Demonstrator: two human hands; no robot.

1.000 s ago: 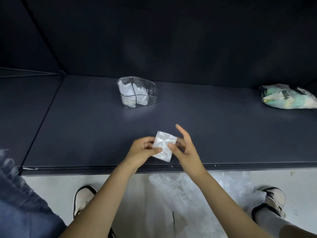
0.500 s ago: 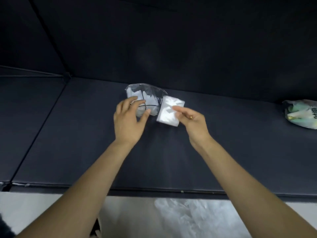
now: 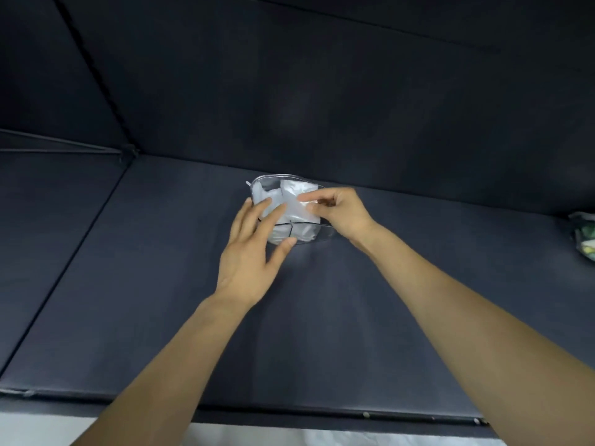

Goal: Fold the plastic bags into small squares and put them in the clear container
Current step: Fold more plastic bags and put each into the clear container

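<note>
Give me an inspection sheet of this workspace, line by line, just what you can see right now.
Surface: dark padded table, front edge visible.
Job's things: clear container holds folded white bags; right hand pinches a folded bag at the container's opening.
Clutter: printed green and white packet at the far right edge, partly cut off.
Grippers: left hand open, fingers spread against the container's near side; right hand's fingers curled on the bag.
Cables: thin dark rod or cord at far left; cannot tell which.
Surroundings: dark back panels; pale floor with loose plastic below the table edge.
</note>
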